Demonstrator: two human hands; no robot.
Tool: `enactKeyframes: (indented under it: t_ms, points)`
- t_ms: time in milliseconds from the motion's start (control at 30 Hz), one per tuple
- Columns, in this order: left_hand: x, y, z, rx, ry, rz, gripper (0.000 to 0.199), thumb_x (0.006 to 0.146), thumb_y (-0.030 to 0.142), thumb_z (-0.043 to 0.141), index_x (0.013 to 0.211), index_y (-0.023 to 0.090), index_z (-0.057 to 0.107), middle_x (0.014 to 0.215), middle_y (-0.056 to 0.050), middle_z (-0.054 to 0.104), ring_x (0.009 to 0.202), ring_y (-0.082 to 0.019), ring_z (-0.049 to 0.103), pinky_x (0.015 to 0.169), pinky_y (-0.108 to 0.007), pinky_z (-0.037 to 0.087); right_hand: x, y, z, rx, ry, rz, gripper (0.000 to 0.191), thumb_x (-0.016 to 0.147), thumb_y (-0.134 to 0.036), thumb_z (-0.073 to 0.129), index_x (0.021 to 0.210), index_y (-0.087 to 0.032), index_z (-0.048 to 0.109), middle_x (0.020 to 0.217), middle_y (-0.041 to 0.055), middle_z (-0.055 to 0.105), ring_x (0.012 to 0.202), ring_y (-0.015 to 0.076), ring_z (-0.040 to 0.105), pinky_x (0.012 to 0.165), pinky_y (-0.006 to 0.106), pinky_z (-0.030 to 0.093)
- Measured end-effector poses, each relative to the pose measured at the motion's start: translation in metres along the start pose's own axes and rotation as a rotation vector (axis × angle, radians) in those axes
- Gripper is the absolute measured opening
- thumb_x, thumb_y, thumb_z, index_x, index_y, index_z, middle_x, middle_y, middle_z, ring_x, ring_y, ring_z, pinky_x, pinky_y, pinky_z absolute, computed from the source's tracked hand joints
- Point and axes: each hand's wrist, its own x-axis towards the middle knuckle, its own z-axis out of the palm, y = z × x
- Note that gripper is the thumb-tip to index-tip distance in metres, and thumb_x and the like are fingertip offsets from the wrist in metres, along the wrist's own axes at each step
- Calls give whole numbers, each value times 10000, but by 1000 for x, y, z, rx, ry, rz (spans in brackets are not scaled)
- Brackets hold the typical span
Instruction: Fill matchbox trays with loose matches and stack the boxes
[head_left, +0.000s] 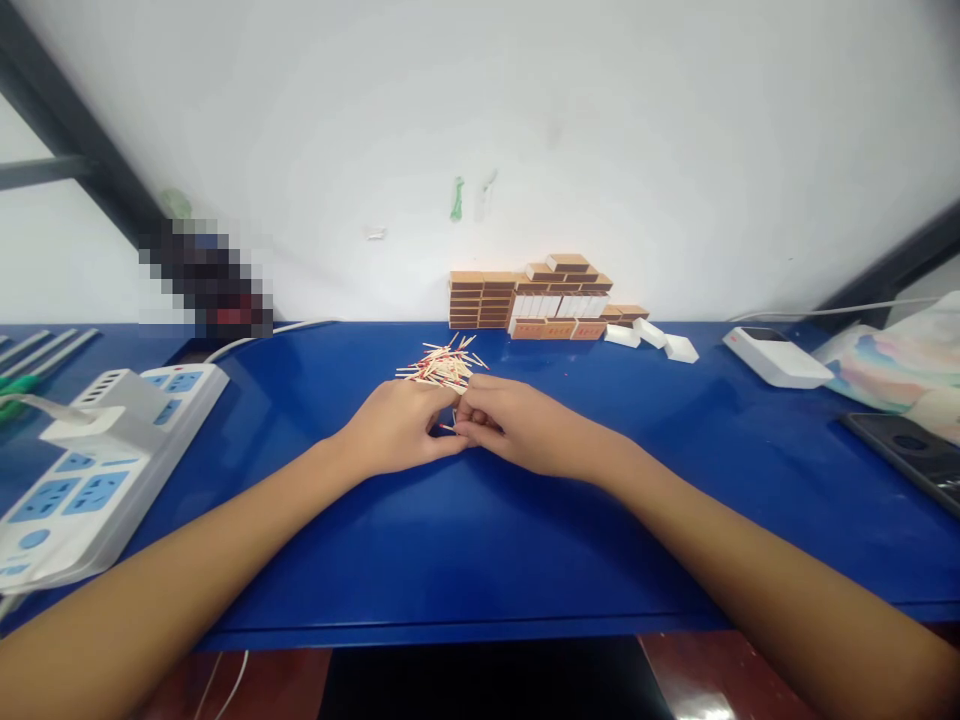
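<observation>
Matches (444, 366) lie in a loose heap at 12 o'clock from a person's meeting hands, just beyond the knuckles on a blue tabletop (450, 560). The left hand (405, 425) and right hand (517, 425) curl inward, thumbs nearly touching, their grip narrow; a single red-tipped match (448, 428) shows in the gap, though which fingers hold it, or whether more sit inside, cannot be told. The heap, its sticks crossed at every angle, could scatter if a knuckle pushes toward 12 o'clock, and a thin stick could slip or snap if pinched too hard. Rough contact between a match head and a striking surface would carry some risk of fire. At 1 o'clock, brown matchboxes (484, 300) stand in stacks near the wall (300, 130), and a stray forearm could topple the upper ones; small white pieces (651, 334) rest beside them at 2 o'clock. A power strip (180, 420) hems in the left forearm at 9 o'clock, while a dark phone (904, 450) lies well apart at 3 o'clock. Open room runs from the hands to the tabletop's front edge at 6 o'clock, where a rolling match could drop off.
</observation>
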Motion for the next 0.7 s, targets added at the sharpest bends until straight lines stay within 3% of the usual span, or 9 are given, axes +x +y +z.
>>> enactKeyframes:
  t_ms: [233,700]
  points:
    - [1,2,-2,16,-19,-36,245,884,380,697,750,197,603,619,32,623,544,-132,541,562,-269,328,0,3,0,-35,-7,-7,129,1024,-186,562,908,-182,618,1006,64,644,860,175,582,738,299,435]
    - [1,0,-2,-15,-45,-16,226,881,392,712,799,197,631,643,30,629,561,-138,539,582,-269,322,0,0,0,-36,-23,-32,150,983,-118,610,847,-180,608,926,27,630,815,148,565,733,278,414]
